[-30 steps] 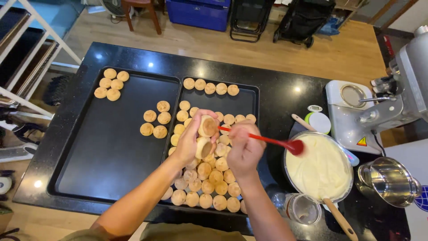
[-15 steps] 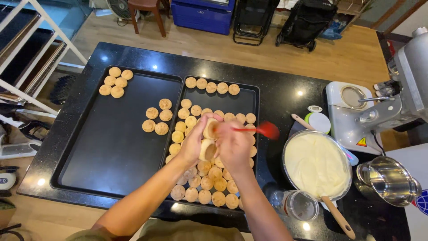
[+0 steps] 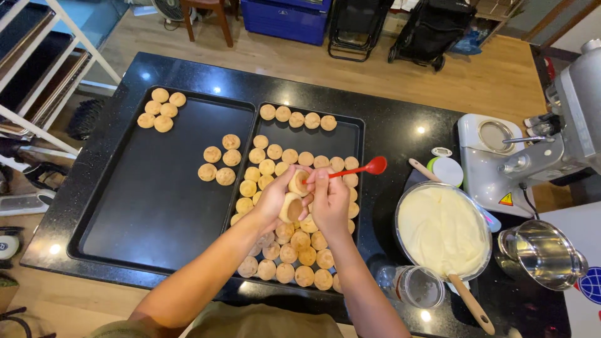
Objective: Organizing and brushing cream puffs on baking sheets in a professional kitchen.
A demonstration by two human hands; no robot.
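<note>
Item: two small round shells (image 3: 294, 195), held in the left hand (image 3: 275, 199) over the right tray (image 3: 350, 134), one shell upright at the fingertips, the other lower in the palm with its hollow brown side turned up. Left fingers (image 3: 283, 183) curled closed around both shells; wrist bent inward, forearm entering from the lower left. Right hand (image 3: 328, 203) directly beside the left, touching or nearly touching it, fingers pinched shut on the handle of a red spoon (image 3: 360, 169). Spoon's long axis laid from the fingers up and to the right, bowl at the far end, pointing away from the shells and toward the cream bowl (image 3: 443, 230); bowl of spoon apparently empty, not certain at this size. Shells thus to the left of the spoon grip, at the handle end, not the bowl end; left hand the nearer to them, being their holder. Right forearm entering from below, rising steeply. Beneath both hands: many plain shells packed in the right tray, touching one another; two smaller groups on the left tray (image 3: 156, 213). Cream bowl on the black worktop (image 3: 388, 119), right of the trays, a wooden-handled tool resting in it. Lidded jar (image 3: 419, 286) just beside the bowl's near edge.
</note>
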